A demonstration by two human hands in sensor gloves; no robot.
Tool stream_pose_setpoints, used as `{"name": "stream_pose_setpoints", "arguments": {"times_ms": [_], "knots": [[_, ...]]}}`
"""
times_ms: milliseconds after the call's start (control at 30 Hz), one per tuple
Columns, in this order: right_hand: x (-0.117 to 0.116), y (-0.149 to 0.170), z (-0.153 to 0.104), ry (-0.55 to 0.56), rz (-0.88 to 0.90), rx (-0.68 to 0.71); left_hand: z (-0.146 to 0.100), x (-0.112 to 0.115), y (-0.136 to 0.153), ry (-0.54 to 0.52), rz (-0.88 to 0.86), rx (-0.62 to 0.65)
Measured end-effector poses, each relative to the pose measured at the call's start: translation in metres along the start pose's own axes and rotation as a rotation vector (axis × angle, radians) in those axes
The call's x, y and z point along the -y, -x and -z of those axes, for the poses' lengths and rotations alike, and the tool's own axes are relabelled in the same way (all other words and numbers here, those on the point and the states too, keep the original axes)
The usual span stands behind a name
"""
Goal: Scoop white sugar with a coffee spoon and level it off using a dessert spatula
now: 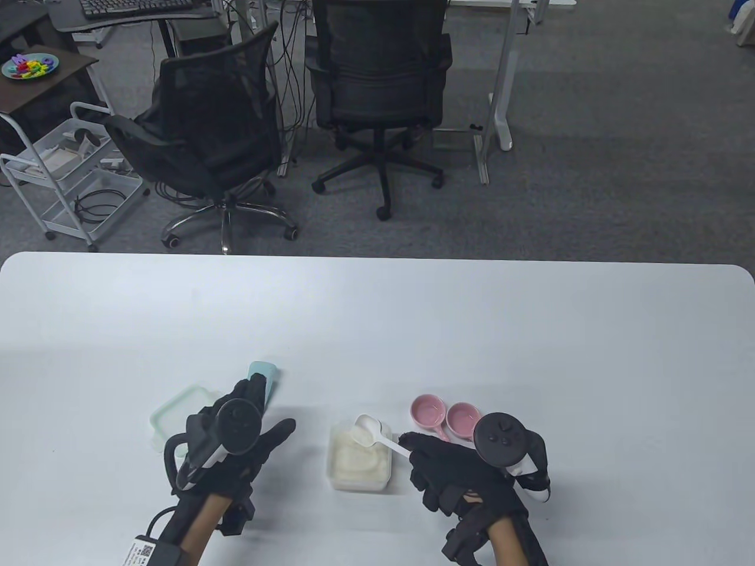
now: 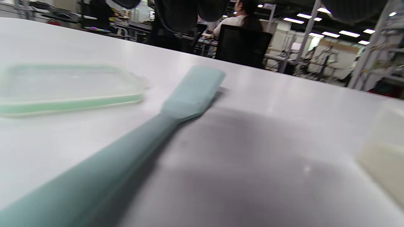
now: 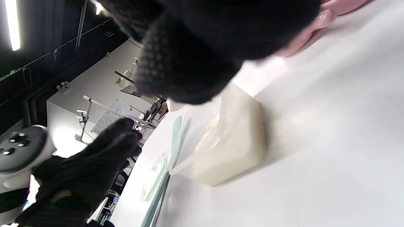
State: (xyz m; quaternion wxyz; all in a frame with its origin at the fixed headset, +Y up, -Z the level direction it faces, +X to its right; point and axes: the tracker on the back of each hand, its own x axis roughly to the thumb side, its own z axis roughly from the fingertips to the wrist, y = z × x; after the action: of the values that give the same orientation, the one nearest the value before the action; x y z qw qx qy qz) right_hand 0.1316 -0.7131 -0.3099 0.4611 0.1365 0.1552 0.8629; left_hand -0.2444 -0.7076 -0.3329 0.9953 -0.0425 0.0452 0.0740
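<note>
The coffee spoon (image 1: 370,431), heaped with white sugar, is pinched by the right hand (image 1: 451,471) above the sugar container (image 1: 360,460). Left of the container, the left hand (image 1: 236,445) is spread flat over the dessert spatula (image 2: 151,132).

No text can be read anywhere: the white label (image 1: 143,551) on the left wrist cable box bears a QR-style code and small print too tiny to make out, and the keyboard's (image 1: 137,6) keys are illegible.
</note>
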Motion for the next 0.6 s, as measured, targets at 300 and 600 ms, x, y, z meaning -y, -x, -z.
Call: {"name": "stream_pose_setpoints", "arguments": {"times_ms": [300,600], "knots": [[0.000,0.000,0.000,0.001,-0.008,0.007,0.010,0.028,0.000,0.248,0.276,-0.321],[-0.001,0.000,0.000,-0.001,-0.010,0.006,0.014,0.040,-0.007,0.306,0.343,-0.368]]}}
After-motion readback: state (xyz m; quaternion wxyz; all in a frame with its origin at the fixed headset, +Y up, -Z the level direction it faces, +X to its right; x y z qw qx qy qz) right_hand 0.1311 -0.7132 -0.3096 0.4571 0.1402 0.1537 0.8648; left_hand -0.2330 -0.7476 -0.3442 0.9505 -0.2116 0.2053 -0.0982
